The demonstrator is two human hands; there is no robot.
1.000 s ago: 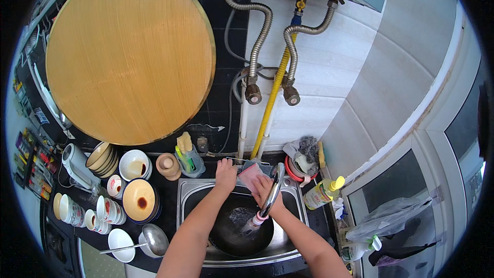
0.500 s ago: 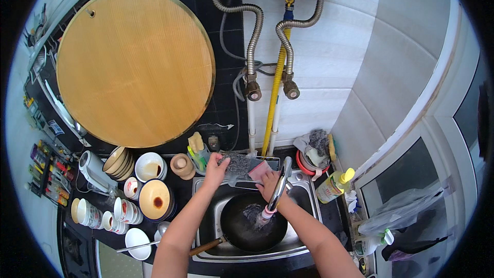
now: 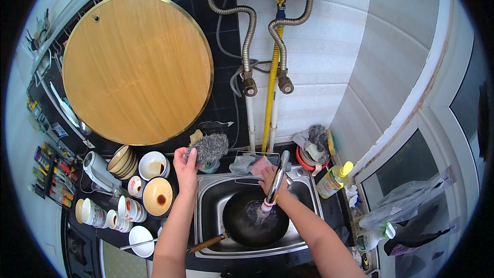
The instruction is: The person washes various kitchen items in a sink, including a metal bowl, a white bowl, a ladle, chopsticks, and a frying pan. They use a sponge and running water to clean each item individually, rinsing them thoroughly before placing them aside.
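Observation:
My left hand [image 3: 186, 167] is closed on a fuzzy grey dishcloth [image 3: 210, 148], raised above the counter left of the sink. My right hand [image 3: 269, 179] is behind the curved faucet [image 3: 280, 175], its fingers stretched out at a pink cloth [image 3: 261, 166] on a wire rack [image 3: 242, 179]; the faucet partly covers this hand. A grey cloth or bag [image 3: 241, 164] lies on the rack beside the pink one. Water runs from the faucet into a dark wok [image 3: 236, 226], which sits in the steel sink [image 3: 205, 195] with its wooden handle [image 3: 208, 243] toward the lower left.
Stacked bowls [image 3: 157, 197] and cups [image 3: 128, 209] crowd the counter at left. A ladle [image 3: 139, 243] lies across a white bowl [image 3: 142, 249]. Right of the sink are a red basin [image 3: 304, 162] with cloths and a yellow-capped bottle [image 3: 333, 180]. A round wooden board [image 3: 139, 67] leans behind.
My left hand has lifted the grey dishcloth off the rack and moved it up and left. My right hand stays near the pink cloth. The view has shifted slightly.

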